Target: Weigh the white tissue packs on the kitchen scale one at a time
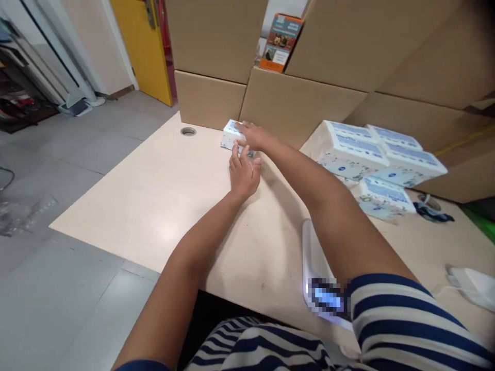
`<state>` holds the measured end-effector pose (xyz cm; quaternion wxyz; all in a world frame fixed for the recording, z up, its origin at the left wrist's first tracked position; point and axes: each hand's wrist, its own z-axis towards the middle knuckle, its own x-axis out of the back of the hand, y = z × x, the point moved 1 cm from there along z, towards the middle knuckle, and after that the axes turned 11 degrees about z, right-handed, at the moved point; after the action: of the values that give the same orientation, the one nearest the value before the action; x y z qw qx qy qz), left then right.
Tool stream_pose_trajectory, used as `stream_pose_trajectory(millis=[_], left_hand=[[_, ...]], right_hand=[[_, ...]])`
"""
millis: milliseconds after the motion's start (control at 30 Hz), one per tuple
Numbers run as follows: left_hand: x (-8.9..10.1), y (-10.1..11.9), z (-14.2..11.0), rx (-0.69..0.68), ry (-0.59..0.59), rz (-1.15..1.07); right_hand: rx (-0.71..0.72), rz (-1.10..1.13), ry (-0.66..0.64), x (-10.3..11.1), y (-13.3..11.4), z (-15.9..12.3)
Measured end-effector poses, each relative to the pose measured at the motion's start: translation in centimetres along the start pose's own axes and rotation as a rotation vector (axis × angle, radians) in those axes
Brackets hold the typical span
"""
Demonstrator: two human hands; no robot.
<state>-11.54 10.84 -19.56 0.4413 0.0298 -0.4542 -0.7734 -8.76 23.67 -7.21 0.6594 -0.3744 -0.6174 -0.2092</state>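
Note:
A white tissue pack [229, 138] with a pale blue floral print lies at the back of the table, close against the cardboard. My right hand [256, 137] is laid over its top and right side, fingers on the upper face and thumb down the front, gripping it. Just in front of the pack is my left hand [244, 172], its fingers apart and the tips near the pack's lower front edge. Whether those tips touch it I cannot tell. My right hand hides the pack's right end.
Several similar tissue packs [356, 154] are stacked at the back right. A white scale [315, 247] with a lit display lies under my right forearm. Large cardboard boxes [211, 98] wall the back edge. A round cable hole [188, 132] is at the far left; a white object [474, 286] lies right.

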Motion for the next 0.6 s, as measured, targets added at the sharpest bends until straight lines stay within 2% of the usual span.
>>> stream_pose_trajectory(millis=[100, 167, 233, 300, 367, 433, 533, 600], left_hand=[[0.1, -0.3, 0.6, 0.022, 0.037, -0.043], [0.1, -0.5, 1.2, 0.039, 0.057, -0.061], [0.2, -0.6, 1.8, 0.046, 0.036, -0.054], [0.4, -0.7, 2.4, 0.051, 0.007, -0.027], [0.7, -0.8, 2.9, 0.039, -0.021, 0.010], [1.1, -0.7, 3.1, 0.018, -0.041, 0.045], [1.6, -0.3, 3.3, 0.022, -0.039, 0.062], [1.9, 0.1, 3.5, 0.046, -0.043, 0.051]], right_hand=[[0.077, 0.094, 0.119, 1.9, -0.2, -4.0], [0.205, 0.148, 0.275, 3.5, 0.6, -9.0], [0.248, 0.139, 0.459, 4.5, 2.7, -15.6], [0.133, 0.041, 0.604, 4.5, 6.1, -22.8], [-0.049, -0.034, 0.683, 3.8, 10.3, -29.2], [-0.253, -0.028, 0.752, 2.9, 14.5, -34.0], [-0.414, 0.025, 0.787, 1.8, 19.3, -37.2], [-0.480, 0.064, 0.684, 1.2, 21.3, -37.5]])
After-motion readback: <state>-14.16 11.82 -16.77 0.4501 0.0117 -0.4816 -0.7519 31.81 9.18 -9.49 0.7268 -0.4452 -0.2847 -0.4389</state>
